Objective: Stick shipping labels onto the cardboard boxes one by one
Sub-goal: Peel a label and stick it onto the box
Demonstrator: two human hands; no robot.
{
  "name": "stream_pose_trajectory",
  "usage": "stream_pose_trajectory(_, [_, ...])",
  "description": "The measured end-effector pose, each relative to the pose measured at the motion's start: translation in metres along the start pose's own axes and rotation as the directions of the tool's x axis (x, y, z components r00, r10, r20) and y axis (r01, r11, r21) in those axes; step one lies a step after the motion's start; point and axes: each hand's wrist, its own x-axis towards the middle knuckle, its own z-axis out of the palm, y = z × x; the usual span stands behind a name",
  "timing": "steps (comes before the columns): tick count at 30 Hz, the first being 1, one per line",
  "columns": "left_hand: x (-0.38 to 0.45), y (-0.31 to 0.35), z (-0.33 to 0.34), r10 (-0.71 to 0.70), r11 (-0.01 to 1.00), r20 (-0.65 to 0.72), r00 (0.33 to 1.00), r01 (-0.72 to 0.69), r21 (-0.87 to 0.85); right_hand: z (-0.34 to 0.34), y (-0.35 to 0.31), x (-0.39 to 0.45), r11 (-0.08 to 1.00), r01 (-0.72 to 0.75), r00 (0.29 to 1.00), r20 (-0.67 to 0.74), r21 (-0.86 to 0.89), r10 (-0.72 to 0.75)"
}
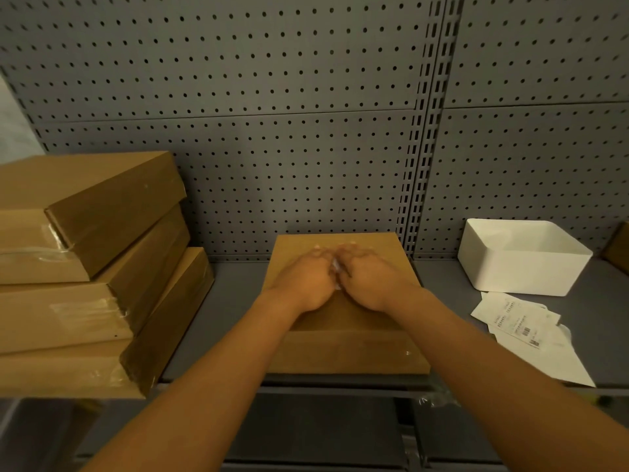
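Both hands side by side at frame centre, left hand (304,282) and right hand (366,278) lying palm-down with fingers spread flat, blurred, nothing clenched in either grip. Between them a thin sliver of white, the shipping label (336,267), almost wholly covered, pressed against the top of a flat cardboard box (343,349). That box lying on a grey shelf (224,301), its far edge close to the perforated grey back panel (272,97). At left of the frame, a stack of cardboard boxes (85,267), three visible, piled askew with clear tape across their near ends. At right, a white bin (520,260) standing on the same shelf, well apart from the hands. Just in front of the bin, loose label sheets (524,332) with small printed barcodes, overlapping one another near the shelf's front edge. At far right edge, a corner of another brown box (619,247).
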Motion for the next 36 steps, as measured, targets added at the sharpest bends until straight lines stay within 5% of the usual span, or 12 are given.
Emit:
stream_pose_trajectory(5, [-0.007, -0.027, -0.009, -0.142, 0.984, -0.138, 0.98, 0.155, 0.091, -0.013, 0.036, -0.013, 0.982, -0.172, 0.985, 0.008, -0.074, 0.174])
stream_pose_trajectory(10, [-0.003, 0.006, -0.002, -0.026, 0.995, 0.011, 1.0, 0.027, -0.096, 0.003, -0.002, -0.003, 0.996, -0.017, 1.0, -0.014, 0.083, 0.018])
stream_pose_trajectory(15, [0.001, -0.021, -0.01, -0.179, 0.983, -0.146, 0.973, 0.171, -0.068, -0.007, 0.03, -0.006, 0.978, -0.209, 0.978, -0.032, -0.02, 0.208])
stream_pose_trajectory(19, [-0.001, -0.002, 0.0, -0.025, 0.994, 0.013, 1.0, 0.026, -0.106, 0.002, -0.001, -0.003, 1.0, 0.013, 1.0, 0.01, 0.022, -0.013])
stream_pose_trajectory(22, [-0.008, -0.017, -0.004, -0.113, 0.993, -0.026, 0.993, 0.114, 0.037, 0.0, 0.019, -0.01, 0.997, -0.073, 0.997, 0.031, -0.007, 0.073])
stream_pose_trajectory(25, [-0.019, -0.016, -0.016, -0.146, 0.989, -0.085, 0.986, 0.146, -0.001, -0.009, 0.035, -0.02, 0.979, -0.205, 0.978, -0.041, -0.015, 0.204])
stream_pose_trajectory(30, [-0.024, 0.012, -0.002, 0.004, 1.0, 0.0, 1.0, -0.004, -0.006, -0.001, -0.005, -0.022, 1.0, -0.011, 1.0, 0.02, 0.027, 0.01])
stream_pose_trajectory(34, [-0.035, -0.028, -0.011, -0.167, 0.983, -0.037, 0.985, 0.169, 0.07, -0.014, 0.038, -0.037, 0.976, -0.217, 0.976, 0.003, -0.029, 0.218])
stream_pose_trajectory(36, [-0.034, -0.021, -0.011, -0.135, 0.99, -0.056, 0.989, 0.138, 0.04, -0.015, 0.029, -0.038, 0.979, -0.206, 0.978, -0.029, -0.003, 0.206])
